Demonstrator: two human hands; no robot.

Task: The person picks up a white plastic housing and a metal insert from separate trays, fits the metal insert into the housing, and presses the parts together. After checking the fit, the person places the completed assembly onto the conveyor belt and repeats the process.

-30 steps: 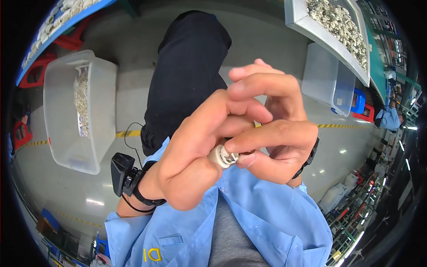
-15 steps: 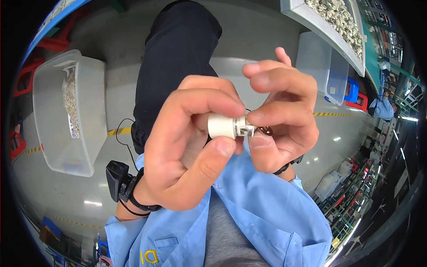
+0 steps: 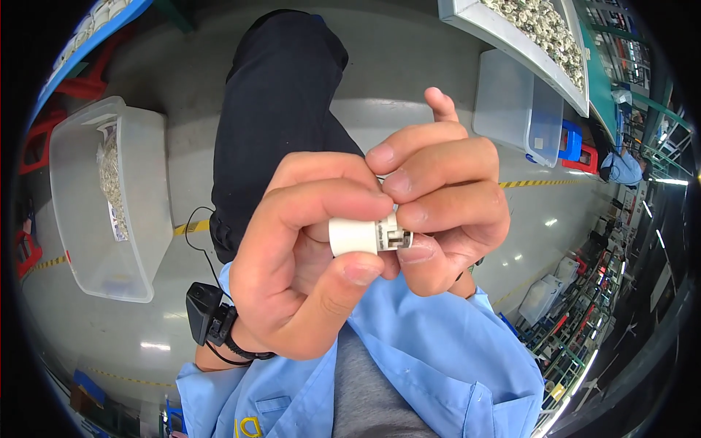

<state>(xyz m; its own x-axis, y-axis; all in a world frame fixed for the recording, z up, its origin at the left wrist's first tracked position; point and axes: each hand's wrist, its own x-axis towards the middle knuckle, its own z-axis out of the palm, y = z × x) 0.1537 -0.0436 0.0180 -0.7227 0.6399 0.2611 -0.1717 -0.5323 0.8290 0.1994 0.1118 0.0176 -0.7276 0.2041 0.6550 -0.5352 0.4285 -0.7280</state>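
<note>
A small white cylindrical fitting (image 3: pixel 354 236) with a narrower, slotted end and metal inside it lies sideways in front of my chest. My left hand (image 3: pixel 292 248) is closed on its wide body, thumb below and index finger above. At the narrow end, the thumb and index finger of my right hand (image 3: pixel 453 197) pinch together against the fitting. The other right fingers are bent above, with the little finger raised. Whether a smaller piece sits between the right fingertips is hidden.
A translucent bin (image 3: pixel 135 270) holding a bag of small parts stands at left. At upper right, a white tray (image 3: pixel 511 47) is heaped with small white parts. Below it are another clear bin (image 3: pixel 504 109) and a blue stool (image 3: pixel 571 140). A person (image 3: pixel 624 168) sits at far right.
Both hands have sunk slightly with the fitting. The right fingertips have closed in on its narrow end, and the shiny brown round piece seen by the right thumb is out of sight.
</note>
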